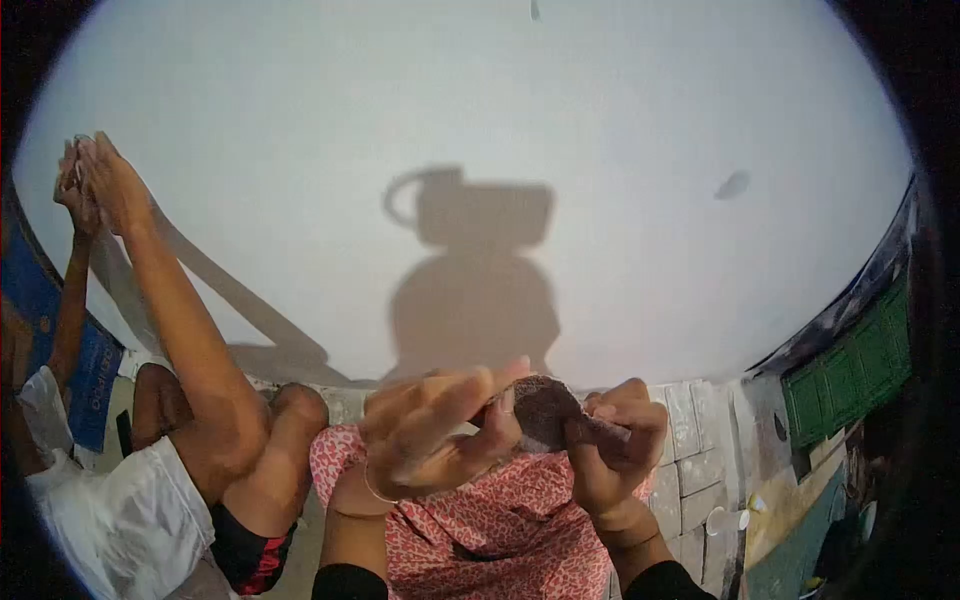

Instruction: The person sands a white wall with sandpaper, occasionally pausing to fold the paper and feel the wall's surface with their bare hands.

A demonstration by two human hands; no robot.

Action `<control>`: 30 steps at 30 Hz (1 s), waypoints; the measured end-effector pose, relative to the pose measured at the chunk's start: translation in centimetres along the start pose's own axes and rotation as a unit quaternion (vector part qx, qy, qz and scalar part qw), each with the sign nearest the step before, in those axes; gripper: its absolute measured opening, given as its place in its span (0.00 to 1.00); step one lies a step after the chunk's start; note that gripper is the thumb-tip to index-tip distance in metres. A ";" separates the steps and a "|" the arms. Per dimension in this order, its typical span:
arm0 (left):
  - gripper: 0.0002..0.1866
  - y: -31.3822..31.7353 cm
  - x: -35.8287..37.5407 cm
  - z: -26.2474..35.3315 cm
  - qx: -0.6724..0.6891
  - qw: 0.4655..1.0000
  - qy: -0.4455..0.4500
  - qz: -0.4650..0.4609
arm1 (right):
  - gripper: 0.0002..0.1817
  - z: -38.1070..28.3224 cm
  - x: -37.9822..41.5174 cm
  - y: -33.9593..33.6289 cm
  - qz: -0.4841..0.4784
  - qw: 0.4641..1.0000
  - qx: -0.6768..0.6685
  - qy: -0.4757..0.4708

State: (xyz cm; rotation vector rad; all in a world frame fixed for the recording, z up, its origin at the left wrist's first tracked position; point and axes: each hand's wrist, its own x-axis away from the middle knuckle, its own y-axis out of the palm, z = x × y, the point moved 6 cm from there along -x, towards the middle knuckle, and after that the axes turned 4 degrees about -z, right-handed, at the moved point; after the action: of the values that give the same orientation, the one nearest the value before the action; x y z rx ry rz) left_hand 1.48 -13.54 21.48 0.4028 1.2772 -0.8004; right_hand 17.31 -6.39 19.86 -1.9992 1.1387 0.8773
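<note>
A small piece of sandpaper (543,412), dark brown and grainy with a curled edge, is between my two hands, above my lap and in front of the pale wall. My right hand (622,440) grips its right end between thumb and bent fingers. At its left edge, the thumb and forefinger of my left hand (430,430) close on it, the other fingers curled and a little blurred. Under both hands spreads pink patterned cloth (500,520) over my lap.
A white wall (650,120) with grey patches fills the front. At left a co-worker's arm (180,290) reaches up, hands (95,185) against the wall. A blue carton (95,385) stands behind them. Right are a green crate (850,365), paving bricks (690,470) and a white cup (728,520).
</note>
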 end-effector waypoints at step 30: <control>0.45 5.6 3.1 -15.6 -0.372 0.905 -0.190 -0.079 | 0.20 0.4 -5.7 -5.7 0.299 0.854 0.375 -0.203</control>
State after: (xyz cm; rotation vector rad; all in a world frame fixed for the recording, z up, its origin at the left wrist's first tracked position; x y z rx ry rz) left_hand -4.91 -0.22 13.41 -0.4595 1.1509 -0.4375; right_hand 20.07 -1.24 25.47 -0.7776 1.5548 0.8925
